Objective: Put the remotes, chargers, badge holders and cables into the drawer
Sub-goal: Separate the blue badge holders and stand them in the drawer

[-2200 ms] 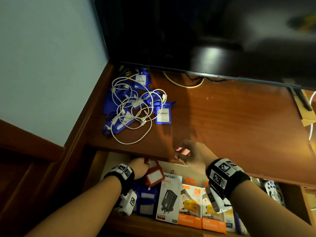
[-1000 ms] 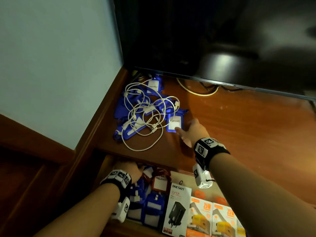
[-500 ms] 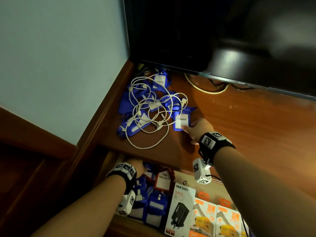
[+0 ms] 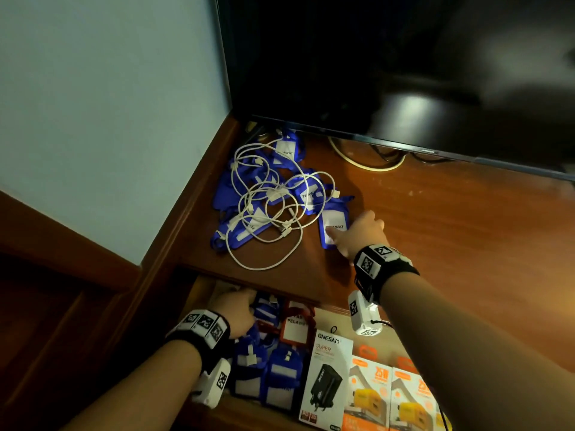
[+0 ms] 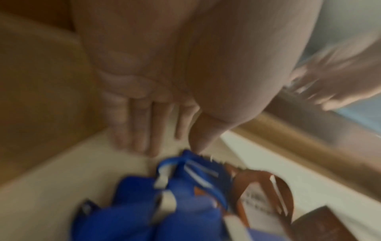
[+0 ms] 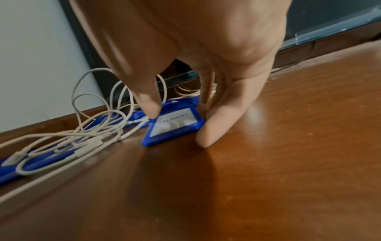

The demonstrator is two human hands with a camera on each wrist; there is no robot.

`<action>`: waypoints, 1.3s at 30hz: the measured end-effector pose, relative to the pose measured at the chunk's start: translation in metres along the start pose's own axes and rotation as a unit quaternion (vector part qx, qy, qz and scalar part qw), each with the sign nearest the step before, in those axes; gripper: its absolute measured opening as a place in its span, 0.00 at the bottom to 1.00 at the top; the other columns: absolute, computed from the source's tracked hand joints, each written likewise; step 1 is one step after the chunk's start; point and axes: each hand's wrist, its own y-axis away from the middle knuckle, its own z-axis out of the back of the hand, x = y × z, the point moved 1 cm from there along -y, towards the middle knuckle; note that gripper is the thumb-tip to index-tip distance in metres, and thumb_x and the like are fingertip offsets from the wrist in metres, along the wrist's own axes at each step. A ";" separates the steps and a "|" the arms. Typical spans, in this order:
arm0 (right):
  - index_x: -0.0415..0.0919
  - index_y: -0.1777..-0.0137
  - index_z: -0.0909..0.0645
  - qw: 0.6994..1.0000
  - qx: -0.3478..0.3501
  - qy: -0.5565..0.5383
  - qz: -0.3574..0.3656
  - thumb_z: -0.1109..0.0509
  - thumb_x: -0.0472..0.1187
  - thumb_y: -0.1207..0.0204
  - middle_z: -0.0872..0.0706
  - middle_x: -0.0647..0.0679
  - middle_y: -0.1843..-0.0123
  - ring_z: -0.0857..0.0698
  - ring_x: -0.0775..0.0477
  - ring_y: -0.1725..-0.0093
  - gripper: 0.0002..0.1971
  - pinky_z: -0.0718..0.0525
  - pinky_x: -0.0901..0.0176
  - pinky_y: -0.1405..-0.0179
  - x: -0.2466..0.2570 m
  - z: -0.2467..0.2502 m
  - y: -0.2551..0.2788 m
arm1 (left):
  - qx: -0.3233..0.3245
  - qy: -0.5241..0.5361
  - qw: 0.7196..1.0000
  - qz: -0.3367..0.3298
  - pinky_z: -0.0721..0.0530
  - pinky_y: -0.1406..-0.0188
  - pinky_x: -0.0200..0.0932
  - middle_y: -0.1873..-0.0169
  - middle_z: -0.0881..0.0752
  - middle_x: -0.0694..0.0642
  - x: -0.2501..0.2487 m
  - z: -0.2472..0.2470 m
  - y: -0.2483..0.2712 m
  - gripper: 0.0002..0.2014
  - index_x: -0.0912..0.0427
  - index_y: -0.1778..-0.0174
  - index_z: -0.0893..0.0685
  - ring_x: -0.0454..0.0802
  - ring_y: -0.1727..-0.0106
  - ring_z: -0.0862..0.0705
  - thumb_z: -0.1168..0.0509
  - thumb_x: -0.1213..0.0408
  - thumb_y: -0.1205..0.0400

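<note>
On the wooden tabletop (image 4: pixel 451 244) lies a pile of blue badge holders (image 4: pixel 249 231) tangled with white cables (image 4: pixel 270 209). My right hand (image 4: pixel 357 231) is on the nearest blue badge holder (image 4: pixel 334 222), which lies flat. In the right wrist view my right hand (image 6: pixel 178 127) pinches this holder (image 6: pixel 173 128), thumb on its left edge and fingers at its right edge. My left hand (image 4: pixel 239 309) reaches into the back left of the open drawer (image 4: pixel 329 318). Its fingers (image 5: pixel 140 130) are straight over blue holders (image 5: pixel 185 203), holding nothing.
The drawer holds blue badge holders (image 4: pixel 280 374), a red one (image 4: pixel 295 328), a black-and-white charger box (image 4: pixel 326 381) and orange charger boxes (image 4: pixel 370 396). A dark TV (image 4: pixel 373 73) stands at the back with a cream cable (image 4: pixel 364 163) under it. A pale wall (image 4: pixel 93 119) bounds the left.
My right hand left the drawer's front, reached across the tabletop to the nearest blue badge holder and closed its thumb and fingers on it. My left hand stayed in the drawer.
</note>
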 end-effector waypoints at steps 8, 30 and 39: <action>0.34 0.26 0.31 0.999 0.020 -0.011 -0.049 0.12 0.60 0.40 0.11 0.36 0.43 0.09 0.32 0.50 0.50 0.07 0.39 0.52 -0.007 -0.016 -0.003 | 0.054 0.135 0.986 0.082 0.11 0.40 0.55 0.33 0.15 0.69 0.015 -0.010 0.037 0.20 0.67 0.29 0.20 0.61 0.48 0.13 0.45 0.56 0.08; 0.44 0.47 0.26 0.928 0.002 -0.335 0.163 0.23 0.39 0.20 0.07 0.41 0.52 0.07 0.36 0.63 0.12 0.07 0.35 0.61 -0.090 0.047 0.156 | -0.089 0.299 0.937 -0.158 0.10 0.52 0.50 0.57 0.07 0.52 -0.046 0.086 0.149 0.09 0.48 0.50 0.12 0.46 0.61 0.10 0.34 0.49 0.12; 0.37 0.40 0.18 0.852 0.076 -0.410 0.316 0.23 0.37 0.21 0.08 0.36 0.54 0.13 0.36 0.68 0.12 0.12 0.49 0.70 -0.043 0.102 0.232 | -0.021 0.514 0.778 -0.362 0.25 0.22 0.48 0.20 0.21 0.46 -0.124 0.170 0.192 0.28 0.35 0.18 0.26 0.44 0.21 0.22 0.51 0.33 0.12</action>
